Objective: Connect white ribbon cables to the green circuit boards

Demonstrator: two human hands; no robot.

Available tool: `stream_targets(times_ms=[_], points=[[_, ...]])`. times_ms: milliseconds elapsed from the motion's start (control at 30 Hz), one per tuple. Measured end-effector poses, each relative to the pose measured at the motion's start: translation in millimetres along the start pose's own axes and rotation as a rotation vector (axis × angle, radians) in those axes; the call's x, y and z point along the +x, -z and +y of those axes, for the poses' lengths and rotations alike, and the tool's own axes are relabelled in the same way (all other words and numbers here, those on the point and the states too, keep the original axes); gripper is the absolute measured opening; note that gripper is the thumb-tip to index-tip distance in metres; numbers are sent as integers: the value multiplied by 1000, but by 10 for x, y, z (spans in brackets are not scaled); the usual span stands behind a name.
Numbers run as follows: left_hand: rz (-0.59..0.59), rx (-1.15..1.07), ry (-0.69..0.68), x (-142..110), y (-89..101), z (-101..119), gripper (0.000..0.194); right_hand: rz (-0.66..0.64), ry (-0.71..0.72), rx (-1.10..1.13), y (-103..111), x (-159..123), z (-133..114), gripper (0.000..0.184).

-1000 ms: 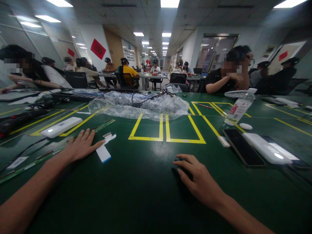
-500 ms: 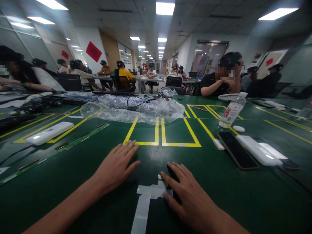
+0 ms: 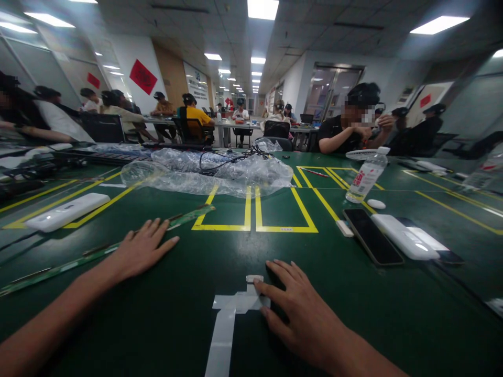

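Note:
My left hand (image 3: pixel 143 248) lies palm down with its fingers stretched out across a long, narrow green circuit board (image 3: pixel 188 215). The board runs slantwise from the left edge to the yellow-taped box, and its middle is hidden under the hand. Right of centre, my right hand (image 3: pixel 296 301) rests with fingers spread on the green table (image 3: pixel 165 330). Its index fingertip is at a small, pale clear-edged piece (image 3: pixel 254 278), whether touching I cannot tell. The thumb is by the white tape strips (image 3: pixel 223 324) stuck to the tabletop.
Crumpled clear plastic wrap (image 3: pixel 220 178) with black cables lies at the back. To the right are a phone (image 3: pixel 371 236), a white power bank (image 3: pixel 404 238) and a bottle (image 3: pixel 367 175). Another white device (image 3: pixel 68 212) lies left. A person (image 3: pixel 353 118) sits opposite.
My left hand has moved left and now lies over the circuit board, whose far end has shifted right. My right hand stays almost in place; the small pale piece shows more.

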State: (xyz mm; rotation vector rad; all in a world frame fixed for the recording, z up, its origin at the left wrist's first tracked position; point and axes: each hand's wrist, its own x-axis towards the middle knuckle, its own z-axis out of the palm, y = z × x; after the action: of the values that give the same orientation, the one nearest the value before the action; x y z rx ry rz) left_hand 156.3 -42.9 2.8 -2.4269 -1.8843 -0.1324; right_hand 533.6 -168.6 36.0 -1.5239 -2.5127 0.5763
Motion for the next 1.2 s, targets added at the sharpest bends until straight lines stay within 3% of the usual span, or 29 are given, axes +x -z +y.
stream_targets(times_ms=[167, 267, 433, 800, 967, 1200], points=[[-109, -88, -356, -295, -43, 1237, 74, 11, 19, -29, 1, 13, 7, 57], [-133, -139, -457, -478, 43, 1609, 75, 0, 29, -7, -17, 14, 17, 60], [-136, -174, -475, -449, 155, 1584, 62, -25, 23, 30, -39, 19, 33, 62], [158, -325, -598, -270, 13, 1466, 25, 57, 78, 17, 4, 41, 53, 59], [146, -349, -612, -271, 11, 1463, 24, 139, 87, 41, 65, 69, 88, 40], [123, -345, -610, -286, 70, 1488, 26, 138, 118, 10, 82, 73, 96, 35]])
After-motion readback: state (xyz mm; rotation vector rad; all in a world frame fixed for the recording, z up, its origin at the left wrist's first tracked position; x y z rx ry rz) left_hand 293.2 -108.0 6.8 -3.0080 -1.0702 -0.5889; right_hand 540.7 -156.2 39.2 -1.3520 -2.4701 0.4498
